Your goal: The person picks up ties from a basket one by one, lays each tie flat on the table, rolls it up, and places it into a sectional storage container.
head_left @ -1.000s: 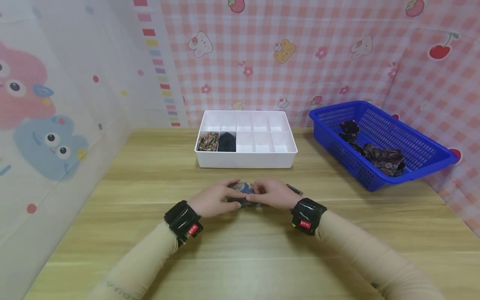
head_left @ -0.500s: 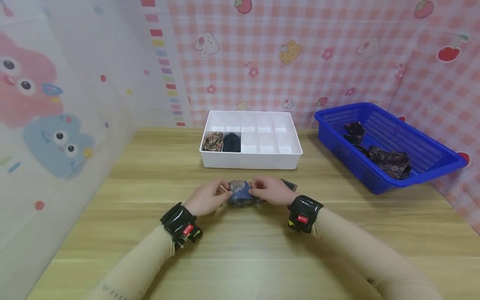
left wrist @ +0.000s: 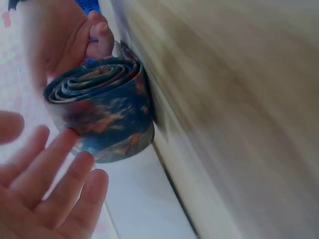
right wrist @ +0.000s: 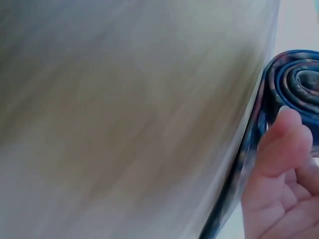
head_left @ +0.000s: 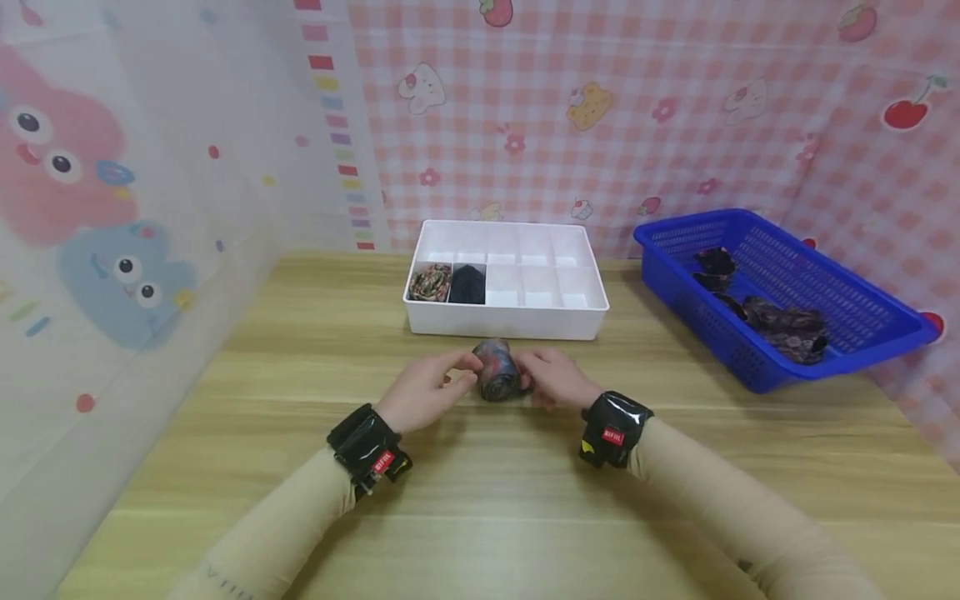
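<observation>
A rolled-up patterned necktie (head_left: 495, 367) in blue and reddish tones lies on the table between both hands, its coil end towards me in the head view. My left hand (head_left: 429, 390) is at its left side, fingers relaxed and fingertips right at the roll. In the left wrist view the left fingers (left wrist: 70, 174) extend loosely beside the coil. My right hand (head_left: 561, 382) is at the roll's right side, fingers loosely bent. The right wrist view shows a fingertip against the coil (right wrist: 294, 74) and a flat unrolled tail (right wrist: 234, 184) running along the table past the hand.
Behind the hands stands a white divided box (head_left: 502, 320). Its front left compartments hold a floral roll (head_left: 431, 283) and a dark roll (head_left: 468, 285). At the right, a blue perforated basket (head_left: 750, 371) contains several dark patterned pieces of cloth (head_left: 787, 325).
The roll has turned from lying crosswise to pointing its coil end towards me. Both hands have loosened from pinching it at the sides. The head view has shifted slightly.
</observation>
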Motion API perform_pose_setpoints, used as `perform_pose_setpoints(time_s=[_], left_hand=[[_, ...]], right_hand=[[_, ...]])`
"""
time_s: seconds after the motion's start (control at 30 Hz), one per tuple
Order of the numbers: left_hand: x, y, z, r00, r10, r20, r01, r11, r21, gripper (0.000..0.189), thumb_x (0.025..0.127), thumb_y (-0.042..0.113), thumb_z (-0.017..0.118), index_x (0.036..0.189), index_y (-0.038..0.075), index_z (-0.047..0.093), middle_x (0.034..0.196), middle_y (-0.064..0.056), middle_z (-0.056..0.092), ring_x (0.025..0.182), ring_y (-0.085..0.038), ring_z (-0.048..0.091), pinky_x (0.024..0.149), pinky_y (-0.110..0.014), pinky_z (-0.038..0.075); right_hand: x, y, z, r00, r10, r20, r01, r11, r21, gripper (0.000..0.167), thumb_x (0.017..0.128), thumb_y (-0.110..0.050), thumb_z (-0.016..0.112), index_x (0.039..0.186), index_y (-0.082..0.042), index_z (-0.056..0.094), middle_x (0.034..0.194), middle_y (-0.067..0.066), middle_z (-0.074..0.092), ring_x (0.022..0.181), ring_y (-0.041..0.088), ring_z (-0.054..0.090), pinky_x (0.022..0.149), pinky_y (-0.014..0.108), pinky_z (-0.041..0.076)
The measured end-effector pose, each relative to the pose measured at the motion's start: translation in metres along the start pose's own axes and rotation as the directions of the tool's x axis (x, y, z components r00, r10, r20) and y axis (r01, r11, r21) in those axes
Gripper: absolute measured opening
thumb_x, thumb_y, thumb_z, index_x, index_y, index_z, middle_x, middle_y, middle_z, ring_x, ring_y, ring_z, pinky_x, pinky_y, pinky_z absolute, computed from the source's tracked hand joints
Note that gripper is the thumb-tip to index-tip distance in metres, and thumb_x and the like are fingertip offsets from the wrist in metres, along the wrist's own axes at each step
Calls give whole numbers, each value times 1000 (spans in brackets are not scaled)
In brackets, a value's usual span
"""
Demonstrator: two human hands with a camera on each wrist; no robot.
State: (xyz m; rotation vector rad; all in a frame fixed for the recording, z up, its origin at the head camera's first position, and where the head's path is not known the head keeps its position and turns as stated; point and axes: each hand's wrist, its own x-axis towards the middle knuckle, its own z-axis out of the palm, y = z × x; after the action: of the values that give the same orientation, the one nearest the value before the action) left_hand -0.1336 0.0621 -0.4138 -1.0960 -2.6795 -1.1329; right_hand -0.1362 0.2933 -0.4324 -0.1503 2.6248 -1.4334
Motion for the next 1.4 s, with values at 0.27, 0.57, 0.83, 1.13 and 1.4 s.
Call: perform_pose_setpoints(time_s=[0.27,0.57,0.83,1.13,1.4], left_hand=[[26,16,26,962,218,166,-256,929,267,39,95,17,59,133,5,58,135,-11,57,124,-27,52,105,-40,38],[50,24,41,948,229,219,-296,886,356,28,97,11,55,122,6,66,120,-8,66,110,-26,61,97,-38,44],[60,26,46,956,214,202,-285,845,452,24,92,10,61,111,17,74,106,0,71,97,-21,66,85,-36,50],[61,26,51,957,236,168,-288,830,477,31,88,4,62,107,23,75,104,5,71,96,-19,66,84,-34,50],[64,25,51,968,195,159,-249,845,473,27,86,4,63,100,23,77,98,5,72,90,-20,66,79,-34,51]], right_hand=[[-2,14,-23,999,12,36,-12,1000,-2,46,100,-40,45,88,0,64,50,-2,41,41,12,42,39,23,34],[7,20,-46,997,-73,7,71,949,-306,34,95,-33,58,92,-2,74,69,-3,57,62,13,45,57,26,36],[14,19,-51,1000,-21,-16,12,895,-447,33,90,-30,58,63,-10,57,57,-4,42,54,14,39,51,27,31],[21,29,-56,1000,10,-14,-14,909,-416,35,81,-19,60,52,-19,40,50,-9,32,46,8,30,46,24,23],[18,25,-52,993,111,-51,-100,980,174,30,84,-4,64,109,7,52,79,3,59,53,9,54,50,24,46]])
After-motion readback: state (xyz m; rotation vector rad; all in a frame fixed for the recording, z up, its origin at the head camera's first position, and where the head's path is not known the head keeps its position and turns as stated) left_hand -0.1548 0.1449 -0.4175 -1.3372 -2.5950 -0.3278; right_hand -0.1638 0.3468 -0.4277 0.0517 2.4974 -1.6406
